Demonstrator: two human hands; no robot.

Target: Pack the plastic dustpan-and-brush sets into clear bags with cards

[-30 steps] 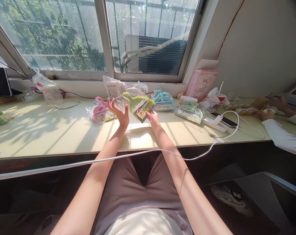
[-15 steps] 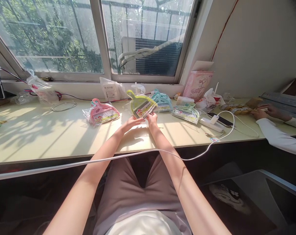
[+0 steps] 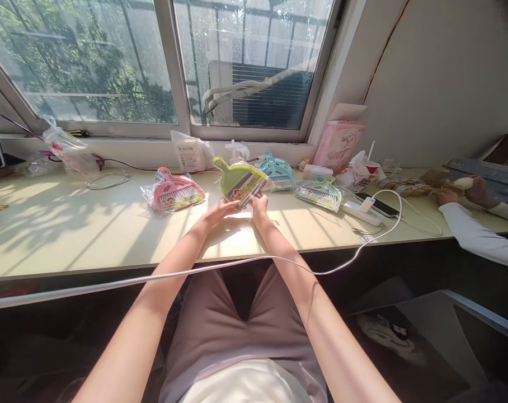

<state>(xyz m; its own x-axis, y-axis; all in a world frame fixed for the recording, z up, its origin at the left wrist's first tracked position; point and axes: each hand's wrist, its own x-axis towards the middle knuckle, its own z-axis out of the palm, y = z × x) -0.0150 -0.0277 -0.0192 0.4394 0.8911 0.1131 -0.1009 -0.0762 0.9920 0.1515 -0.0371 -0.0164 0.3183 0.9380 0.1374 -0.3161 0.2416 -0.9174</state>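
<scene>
Between my two hands is a yellow-green dustpan and brush set point(image 3: 233, 178) in clear plastic, tilted up off the table. My left hand point(image 3: 224, 211) grips its lower left edge, and my right hand point(image 3: 259, 204) grips the lower right, fingers partly hidden by the package. To the left lies a pink dustpan and brush set point(image 3: 176, 193), also bagged. Behind and to the right is a blue set point(image 3: 278, 172); farther right rests a pale green set point(image 3: 320, 193). None of these three is touched by my hands.
A white cable point(image 3: 254, 259) hangs across in front of my forearms. On the right are a power strip point(image 3: 363, 215), a phone point(image 3: 379, 205) and a pink box point(image 3: 339, 146). A co-worker's hands point(image 3: 461, 193) hold something at the far right. A bagged cup point(image 3: 69, 151) stands left.
The yellow-green set has tilted and shifted slightly left in my hands, its label turning. My left hand has moved a little left. The co-worker's hands have shifted slightly.
</scene>
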